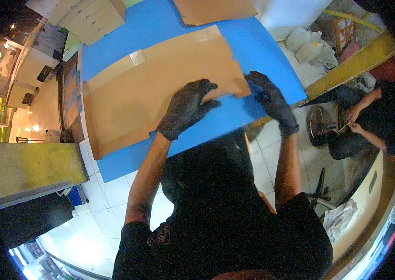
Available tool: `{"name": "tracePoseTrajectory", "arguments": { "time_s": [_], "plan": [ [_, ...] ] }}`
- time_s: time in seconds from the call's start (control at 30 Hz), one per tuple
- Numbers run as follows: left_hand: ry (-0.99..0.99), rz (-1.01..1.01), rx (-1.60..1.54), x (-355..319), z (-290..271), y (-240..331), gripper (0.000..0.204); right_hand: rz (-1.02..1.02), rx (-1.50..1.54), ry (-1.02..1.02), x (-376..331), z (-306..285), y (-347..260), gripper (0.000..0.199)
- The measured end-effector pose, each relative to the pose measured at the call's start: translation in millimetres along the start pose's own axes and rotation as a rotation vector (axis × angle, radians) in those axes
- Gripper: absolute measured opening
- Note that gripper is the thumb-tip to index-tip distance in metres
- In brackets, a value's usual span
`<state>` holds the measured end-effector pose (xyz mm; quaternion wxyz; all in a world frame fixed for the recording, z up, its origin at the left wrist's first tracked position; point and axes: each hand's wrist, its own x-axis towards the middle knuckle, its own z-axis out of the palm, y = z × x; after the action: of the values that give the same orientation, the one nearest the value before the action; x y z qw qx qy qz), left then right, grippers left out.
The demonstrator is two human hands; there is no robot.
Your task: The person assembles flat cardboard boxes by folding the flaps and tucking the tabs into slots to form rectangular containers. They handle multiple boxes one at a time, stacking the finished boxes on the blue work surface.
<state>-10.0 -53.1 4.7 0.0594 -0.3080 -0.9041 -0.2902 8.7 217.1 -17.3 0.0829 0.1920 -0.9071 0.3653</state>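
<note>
A large flat sheet of brown cardboard [146, 93] with notched edges lies on a blue tabletop [281, 60]. A piece of clear tape [138, 57] shows on its far edge. My left hand [188, 105], in a black glove, is at the near edge of the cardboard, thumb and fingers apart. My right hand [270, 98], gloved alike, is just beyond the sheet's right corner over the blue surface. Its fingers reach forward and look slightly bent, with nothing visible in them.
Another brown cardboard piece [214, 10] lies at the table's far edge. Plastic jugs [307, 46] stand at the far right, beyond a yellow beam [353, 65]. A seated person [370, 116] is at the right beside a round stool [318, 126]. A yellowish bench [34, 170] stands at left.
</note>
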Motion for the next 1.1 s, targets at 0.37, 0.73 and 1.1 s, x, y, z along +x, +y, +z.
{"name": "tracePoseTrajectory", "arguments": {
  "time_s": [0.37,0.73,1.1],
  "plan": [
    [-0.168,-0.156,0.470,102,25,-71,0.082,-0.363,-0.448,0.368,200,51,55,0.028],
    [-0.185,-0.171,0.487,100,27,-81,0.078,-0.246,-0.587,0.094,167,54,51,0.018],
    [-0.115,-0.093,0.469,100,25,-81,0.069,0.127,0.117,0.185,124,29,31,0.028]
  ]
}}
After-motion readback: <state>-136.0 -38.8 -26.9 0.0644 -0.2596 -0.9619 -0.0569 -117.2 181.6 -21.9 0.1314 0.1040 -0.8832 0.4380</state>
